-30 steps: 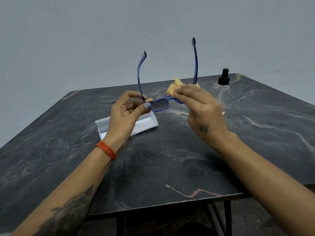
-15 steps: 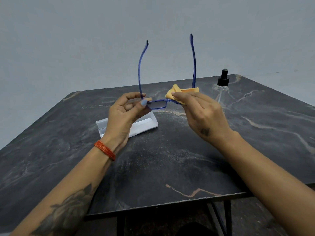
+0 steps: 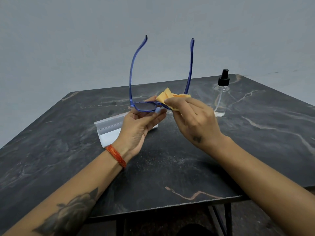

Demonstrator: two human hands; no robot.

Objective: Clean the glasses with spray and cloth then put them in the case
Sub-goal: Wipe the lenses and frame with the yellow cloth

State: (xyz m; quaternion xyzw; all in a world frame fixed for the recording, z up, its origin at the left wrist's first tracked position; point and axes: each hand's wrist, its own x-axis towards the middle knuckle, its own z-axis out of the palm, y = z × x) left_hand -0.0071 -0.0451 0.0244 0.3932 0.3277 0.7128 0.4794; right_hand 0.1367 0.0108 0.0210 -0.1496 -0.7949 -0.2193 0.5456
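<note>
Head view: left hand (image 3: pixel 138 128) pinches the blue glasses (image 3: pixel 144 106) while right hand (image 3: pixel 192 120) pinches the yellow cloth (image 3: pixel 167 96) over one lens. Wiping looks underway; the open case (image 3: pixel 109 132) on the bench (image 3: pixel 170 167) awaits.

Dark marbled worktop against a plain pale wall.

A dark grey, almost black worktop (image 3: pixel 170 167) with pale and rust-coloured veins fills the lower two thirds of the frame, its far corners angled toward the upper left and upper right. Its near edge looks rough and chipped, with dark metal legs (image 3: pixel 227 217) showing beneath it at the bottom right. Behind, a bare, matte, bluish-grey wall (image 3: pixel 85 40) fills the upper frame. The light is soft and even.
</note>
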